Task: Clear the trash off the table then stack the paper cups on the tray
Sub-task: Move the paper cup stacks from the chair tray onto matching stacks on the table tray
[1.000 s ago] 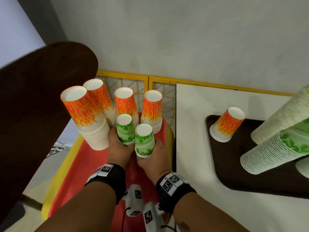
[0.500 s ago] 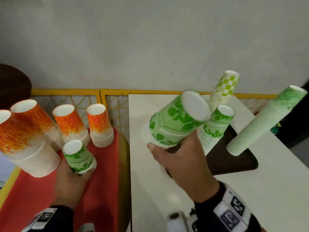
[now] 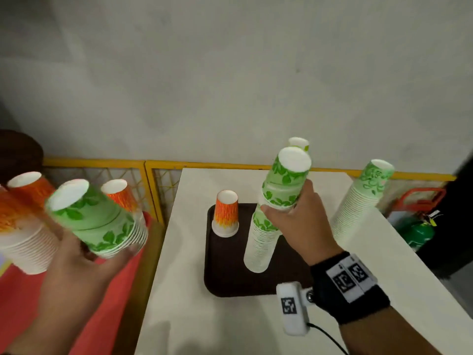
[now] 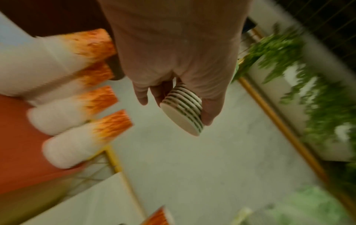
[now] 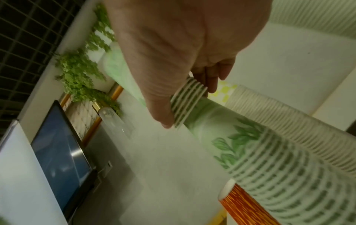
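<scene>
My right hand point(image 3: 294, 216) grips a short stack of green leaf cups point(image 3: 284, 185) and holds it on top of the tall green leaf stack point(image 3: 258, 242) that stands on the dark brown tray point(image 3: 227, 272). The right wrist view shows the same held cup rims point(image 5: 187, 102) between thumb and fingers. One upturned orange cup point(image 3: 225, 213) stands on the tray's far left. My left hand point(image 3: 84, 262) grips another short stack of green leaf cups point(image 3: 94, 219), tilted, above the red surface; its rims point(image 4: 183, 109) show in the left wrist view.
Several orange cup stacks point(image 3: 23, 221) stand on the red surface point(image 3: 110, 303) at the left. A tall pale green stack point(image 3: 358, 203) stands on the white table point(image 3: 204, 324) right of the tray. A yellow railing point(image 3: 143, 165) runs behind. A green extinguisher point(image 3: 419, 231) sits at the far right.
My right hand carried its green cups rightwards onto the tall green stack on the tray. My left hand lifted its green cups off the red surface and tilted them.
</scene>
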`<state>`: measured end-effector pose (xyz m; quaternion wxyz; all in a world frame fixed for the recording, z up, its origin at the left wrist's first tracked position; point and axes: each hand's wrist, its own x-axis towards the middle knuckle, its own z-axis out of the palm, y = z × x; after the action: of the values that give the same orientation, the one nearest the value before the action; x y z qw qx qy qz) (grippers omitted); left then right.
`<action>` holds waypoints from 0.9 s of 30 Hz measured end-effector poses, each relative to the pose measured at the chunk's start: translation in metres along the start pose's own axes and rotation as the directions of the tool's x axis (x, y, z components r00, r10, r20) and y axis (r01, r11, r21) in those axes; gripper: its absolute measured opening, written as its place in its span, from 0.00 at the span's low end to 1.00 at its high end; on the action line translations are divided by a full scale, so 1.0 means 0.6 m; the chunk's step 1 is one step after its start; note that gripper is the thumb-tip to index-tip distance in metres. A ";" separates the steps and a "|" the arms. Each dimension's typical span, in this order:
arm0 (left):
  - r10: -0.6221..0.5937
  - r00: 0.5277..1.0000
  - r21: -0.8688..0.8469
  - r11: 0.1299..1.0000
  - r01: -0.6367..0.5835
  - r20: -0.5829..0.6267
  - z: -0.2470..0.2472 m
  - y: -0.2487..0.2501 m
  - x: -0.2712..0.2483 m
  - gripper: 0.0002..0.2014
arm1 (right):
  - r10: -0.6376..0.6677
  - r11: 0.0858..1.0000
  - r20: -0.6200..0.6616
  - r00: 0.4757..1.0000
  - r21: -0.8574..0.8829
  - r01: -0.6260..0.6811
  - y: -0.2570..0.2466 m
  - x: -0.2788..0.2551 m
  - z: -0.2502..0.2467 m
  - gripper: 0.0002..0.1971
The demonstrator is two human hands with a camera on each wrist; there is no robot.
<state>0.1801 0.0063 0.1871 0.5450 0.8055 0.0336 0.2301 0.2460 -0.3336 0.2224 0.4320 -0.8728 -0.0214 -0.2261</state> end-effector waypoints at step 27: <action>-0.039 0.828 -0.301 0.921 0.246 0.559 0.377 0.164 0.208 0.43 | -0.060 0.863 0.129 0.990 0.505 -0.014 0.112 0.040 -0.008 0.32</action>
<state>0.3643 -0.1905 0.2487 0.6862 0.7184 -0.1038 -0.0471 0.2815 -0.3834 0.1850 0.6398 -0.7428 -0.1206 -0.1559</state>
